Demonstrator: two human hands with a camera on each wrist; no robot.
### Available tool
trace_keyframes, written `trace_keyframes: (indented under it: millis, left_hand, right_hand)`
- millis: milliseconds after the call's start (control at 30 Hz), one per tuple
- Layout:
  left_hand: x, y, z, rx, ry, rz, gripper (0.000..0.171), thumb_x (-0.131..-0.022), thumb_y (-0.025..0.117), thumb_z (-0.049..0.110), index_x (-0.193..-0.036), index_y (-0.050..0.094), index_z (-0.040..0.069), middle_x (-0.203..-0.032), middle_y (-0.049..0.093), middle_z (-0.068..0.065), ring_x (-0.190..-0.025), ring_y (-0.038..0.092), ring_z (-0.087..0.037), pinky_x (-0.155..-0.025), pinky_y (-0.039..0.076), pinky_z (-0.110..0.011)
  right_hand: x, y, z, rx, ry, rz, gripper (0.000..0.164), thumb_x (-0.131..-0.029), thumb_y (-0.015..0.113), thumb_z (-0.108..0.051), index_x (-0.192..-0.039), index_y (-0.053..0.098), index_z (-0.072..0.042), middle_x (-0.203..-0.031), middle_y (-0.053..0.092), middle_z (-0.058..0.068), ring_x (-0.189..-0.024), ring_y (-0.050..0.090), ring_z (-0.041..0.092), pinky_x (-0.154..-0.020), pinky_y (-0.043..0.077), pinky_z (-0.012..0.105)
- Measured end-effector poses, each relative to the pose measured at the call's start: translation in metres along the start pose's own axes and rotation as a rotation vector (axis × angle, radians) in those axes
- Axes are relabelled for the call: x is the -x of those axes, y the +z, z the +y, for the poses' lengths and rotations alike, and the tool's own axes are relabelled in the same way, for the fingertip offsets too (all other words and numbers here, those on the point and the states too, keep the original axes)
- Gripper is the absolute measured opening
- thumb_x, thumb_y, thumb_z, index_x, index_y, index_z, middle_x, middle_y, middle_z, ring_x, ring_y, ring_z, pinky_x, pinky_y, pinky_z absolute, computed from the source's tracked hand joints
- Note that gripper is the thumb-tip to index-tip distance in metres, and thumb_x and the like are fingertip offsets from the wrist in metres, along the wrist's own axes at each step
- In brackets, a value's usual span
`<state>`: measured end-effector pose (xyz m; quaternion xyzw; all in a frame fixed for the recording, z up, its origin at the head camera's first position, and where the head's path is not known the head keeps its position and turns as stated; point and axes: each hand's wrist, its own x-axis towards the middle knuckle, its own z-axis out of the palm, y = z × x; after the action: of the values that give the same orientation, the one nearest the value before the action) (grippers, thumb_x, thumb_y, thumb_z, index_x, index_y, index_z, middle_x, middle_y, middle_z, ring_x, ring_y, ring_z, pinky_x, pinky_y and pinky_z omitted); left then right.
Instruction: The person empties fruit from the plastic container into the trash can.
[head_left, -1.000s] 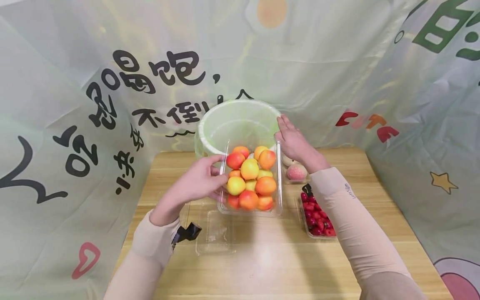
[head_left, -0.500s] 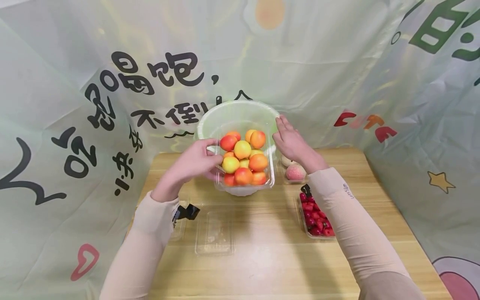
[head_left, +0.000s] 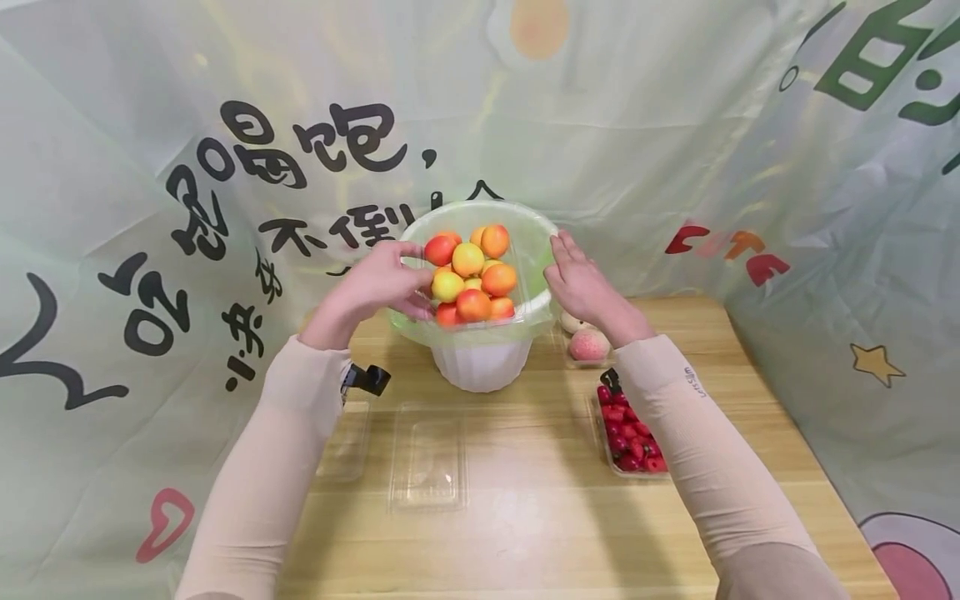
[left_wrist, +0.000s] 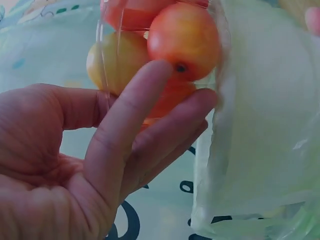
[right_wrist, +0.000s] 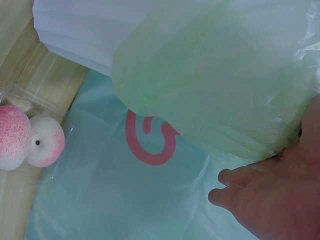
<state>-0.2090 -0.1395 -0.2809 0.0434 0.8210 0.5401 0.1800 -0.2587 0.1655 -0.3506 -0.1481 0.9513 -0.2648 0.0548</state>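
My left hand (head_left: 386, 283) grips the left side of a clear plastic box (head_left: 522, 296) over the mouth of a white bin (head_left: 480, 364). The box holds several round red, orange and yellow fruits (head_left: 468, 260) and tilts toward the bin. In the left wrist view, my thumb and fingers are around the box's edge, below the fruits (left_wrist: 185, 42). A pale green plastic bag (right_wrist: 200, 90) lines the bin and folds down over its rim. At the rim's right side rests my right hand (head_left: 585, 279), its fingers mostly straight against the bag.
Pink and white peaches (head_left: 588, 344) sit in a clear box behind my right forearm. Nearer is a clear box of red fruits (head_left: 628, 437). Clear plastic trays (head_left: 429, 462) lie at front left on the wooden table (head_left: 525, 508). A printed cloth (head_left: 622, 150) surrounds the table.
My left hand has carried the fruit box away from me and slightly left, from in front of the bin to over its mouth. My right hand has stayed at the rim.
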Motion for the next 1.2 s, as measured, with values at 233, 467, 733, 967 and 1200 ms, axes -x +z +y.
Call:
trace_keyframes:
  millis: [233,467,733,967,1200]
  left_hand:
    - [-0.016,-0.008,0.01,0.022,-0.021,0.073,0.049,-0.102,0.055,0.006,-0.149,0.047,-0.003,-0.118,0.069,-0.03,-0.068,0.077,-0.02,-0.068,0.065,-0.032]
    - [-0.028,-0.013,0.017,0.008,-0.023,0.116,0.051,-0.101,0.055,0.007,-0.151,0.048,-0.002,-0.12,0.07,-0.027,-0.067,0.077,-0.019,-0.069,0.066,-0.033]
    - [-0.048,-0.01,0.016,0.055,0.013,0.251,0.043,-0.098,0.058,0.009,-0.14,0.063,0.006,-0.124,0.066,-0.017,-0.068,0.076,-0.02,-0.066,0.065,-0.03]
    - [-0.06,-0.004,0.017,0.021,0.061,0.368,0.05,-0.095,0.05,0.003,-0.144,0.061,0.003,-0.101,0.064,-0.019,-0.055,0.069,-0.016,-0.062,0.065,-0.034]
    - [-0.066,-0.001,0.007,-0.014,0.083,0.411,0.061,-0.093,0.047,-0.003,-0.154,0.051,0.004,-0.09,0.06,-0.011,-0.077,0.072,-0.025,-0.073,0.066,-0.04]
  right_hand:
    - [0.001,0.0,0.0,-0.001,0.002,0.003,0.07,-0.108,0.019,-0.034,-0.169,0.003,-0.003,-0.178,-0.006,0.015,-0.166,-0.002,0.033,-0.133,0.002,0.058]
    - [0.001,0.0,0.0,0.003,0.002,0.009,0.07,-0.107,0.02,-0.032,-0.169,0.005,-0.002,-0.178,-0.004,0.016,-0.166,0.0,0.034,-0.133,0.004,0.059]
    - [0.002,0.001,0.0,0.004,0.005,0.005,0.07,-0.108,0.019,-0.033,-0.169,0.003,-0.003,-0.178,-0.005,0.015,-0.166,0.0,0.034,-0.133,0.003,0.058]
    - [0.002,0.001,0.0,0.003,0.001,0.004,0.071,-0.107,0.019,-0.034,-0.169,0.004,-0.003,-0.178,-0.005,0.015,-0.166,0.0,0.034,-0.133,0.004,0.058]
    - [0.002,0.0,-0.001,0.004,0.005,0.006,0.07,-0.107,0.019,-0.034,-0.169,0.003,-0.004,-0.179,-0.005,0.014,-0.166,0.0,0.033,-0.133,0.004,0.058]
